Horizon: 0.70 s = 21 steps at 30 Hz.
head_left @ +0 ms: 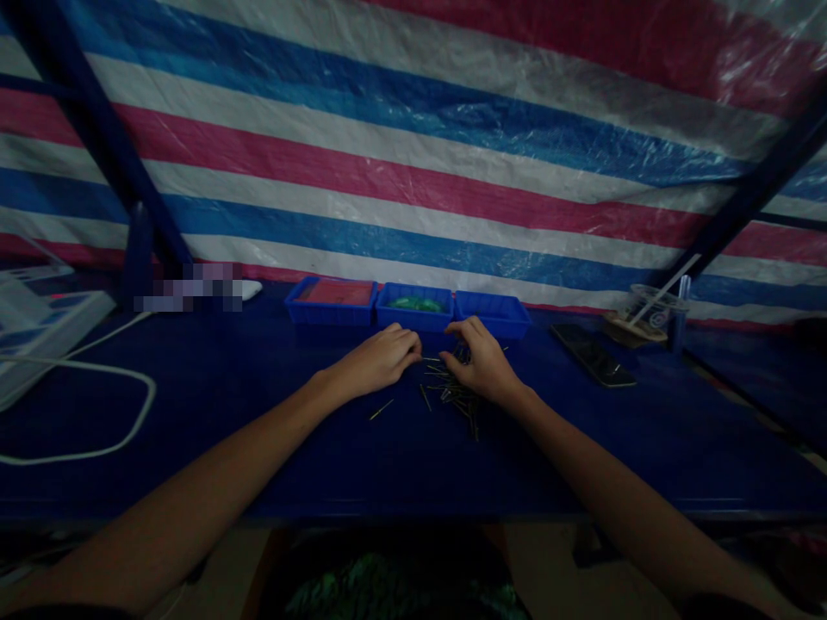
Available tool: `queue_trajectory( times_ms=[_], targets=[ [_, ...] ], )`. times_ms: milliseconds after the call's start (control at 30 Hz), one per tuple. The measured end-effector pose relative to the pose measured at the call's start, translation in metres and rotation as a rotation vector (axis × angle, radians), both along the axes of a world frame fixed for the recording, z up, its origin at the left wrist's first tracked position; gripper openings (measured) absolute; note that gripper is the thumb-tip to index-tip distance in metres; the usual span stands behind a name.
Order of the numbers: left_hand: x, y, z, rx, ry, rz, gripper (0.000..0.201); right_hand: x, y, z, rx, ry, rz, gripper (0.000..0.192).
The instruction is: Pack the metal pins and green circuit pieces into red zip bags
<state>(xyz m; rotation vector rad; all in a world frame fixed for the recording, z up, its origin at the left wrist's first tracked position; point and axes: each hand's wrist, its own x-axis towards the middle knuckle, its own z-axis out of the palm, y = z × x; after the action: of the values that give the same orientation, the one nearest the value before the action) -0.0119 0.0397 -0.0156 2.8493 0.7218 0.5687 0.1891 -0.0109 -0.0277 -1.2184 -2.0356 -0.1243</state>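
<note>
My left hand (386,357) is closed, its fingertips pressed together at the left side of a loose pile of thin metal pins (460,400). A thin pin lies by those fingertips, but whether it is held cannot be made out. My right hand (483,366) curves over the pile's right side with thumb and forefinger apart, and it hides some of the pins. One separate pin (381,410) rests on the blue tabletop (388,465), below my left hand.
Behind the hands stand three small blue bins: one with red contents (339,293), one with green contents (414,305), and a third bin (492,320) at right. A phone (593,355) and a clear cup (656,310) are farther right. A white cable (152,400) loops at left.
</note>
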Motion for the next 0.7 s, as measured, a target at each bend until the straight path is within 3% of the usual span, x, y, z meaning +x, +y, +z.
queue_trajectory(
  times_ms=[167, 700],
  targets=[
    [0.001, -0.001, -0.002, -0.017, -0.042, 0.034, 0.014, -0.004, -0.006, 0.003, -0.051, -0.164, 0.057, 0.012],
    [0.010, -0.008, -0.004, -0.044, -0.108, 0.081, 0.016, -0.014, -0.013, 0.009, -0.090, -0.379, -0.099, 0.013]
  ],
)
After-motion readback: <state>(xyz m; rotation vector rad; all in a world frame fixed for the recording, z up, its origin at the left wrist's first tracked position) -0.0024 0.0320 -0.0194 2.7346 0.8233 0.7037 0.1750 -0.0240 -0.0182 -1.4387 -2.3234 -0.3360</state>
